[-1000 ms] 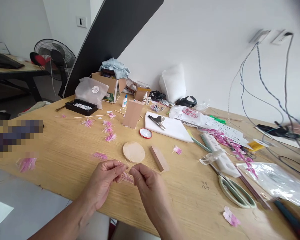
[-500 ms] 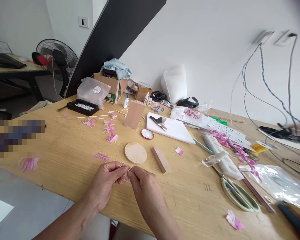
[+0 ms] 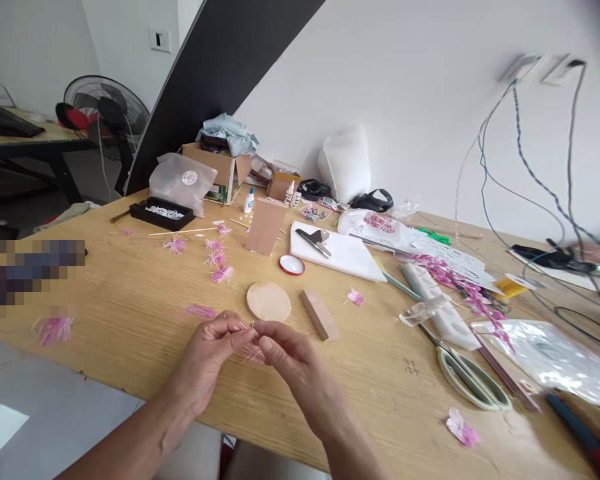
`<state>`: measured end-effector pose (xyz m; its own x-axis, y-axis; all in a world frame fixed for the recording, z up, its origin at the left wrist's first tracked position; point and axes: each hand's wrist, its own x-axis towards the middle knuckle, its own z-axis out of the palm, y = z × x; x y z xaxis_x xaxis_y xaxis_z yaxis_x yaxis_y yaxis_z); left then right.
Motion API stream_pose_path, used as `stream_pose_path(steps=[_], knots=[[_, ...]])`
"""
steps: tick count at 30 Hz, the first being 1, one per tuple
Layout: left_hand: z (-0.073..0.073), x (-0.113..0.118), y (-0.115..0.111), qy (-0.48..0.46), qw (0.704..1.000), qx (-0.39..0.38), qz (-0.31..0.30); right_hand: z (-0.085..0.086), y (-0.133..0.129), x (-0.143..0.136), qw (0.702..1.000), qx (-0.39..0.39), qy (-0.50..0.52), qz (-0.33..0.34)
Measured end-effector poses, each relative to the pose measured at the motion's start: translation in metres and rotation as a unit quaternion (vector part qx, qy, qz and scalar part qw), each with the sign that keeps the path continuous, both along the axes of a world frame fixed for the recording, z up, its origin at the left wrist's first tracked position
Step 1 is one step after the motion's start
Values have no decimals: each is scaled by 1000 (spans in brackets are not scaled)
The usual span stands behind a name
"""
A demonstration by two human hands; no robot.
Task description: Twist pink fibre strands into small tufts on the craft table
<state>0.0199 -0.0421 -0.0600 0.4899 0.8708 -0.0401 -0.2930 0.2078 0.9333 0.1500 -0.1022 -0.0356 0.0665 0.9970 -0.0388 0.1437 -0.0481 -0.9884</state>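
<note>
Since the earlier frame, the index finger of our right hand [image 3: 307, 373] has straightened towards the left fingertips, its thumb now lying a little apart below; the things on the tabletop [image 3: 130, 287] look unmoved. Our left hand [image 3: 203, 367] is pinched closed on a small bunch of pink strands [image 3: 253, 352], at thumb and index finger, with loose ends hanging below. The right hand is partly curled, its fingertips beside the bunch; we cannot tell whether it grips a strand. We judge the bunch very light, limp and easily splayed or snagged, perhaps a bit slippery, so we would hold it at its gathered part and leave the thin ends free. Just beyond our hands lie a round wooden disc [image 3: 269, 302] and a wooden block [image 3: 320, 315], with pink tufts [image 3: 215, 253] farther off and scissors [image 3: 473, 379] to the right. The tabletop is light wood grain, against a pale wall [image 3: 405, 80] with hanging cables [image 3: 520, 147]; a black fan [image 3: 107, 110] stands at back left.
</note>
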Motion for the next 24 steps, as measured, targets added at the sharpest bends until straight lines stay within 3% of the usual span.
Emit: stream_pose_path(steps=[3,7,14,21,24], knots=[[1,1,0,1,1000,28,-5,-2,3,-3,997,-20,63,50],[-1,1,-2,-9,999,33,-7,-6,5,-7,997,-37,73,16],[2,-4,-4,-2,997,-46,-69,-3,1,-4,1000,-18,21,1],[15,-12,9,106,978,41,-172,-2,0,8,992,-45,-85,76],[17,-12,12,125,973,63,-181,0,1,9,992,-40,-90,78]])
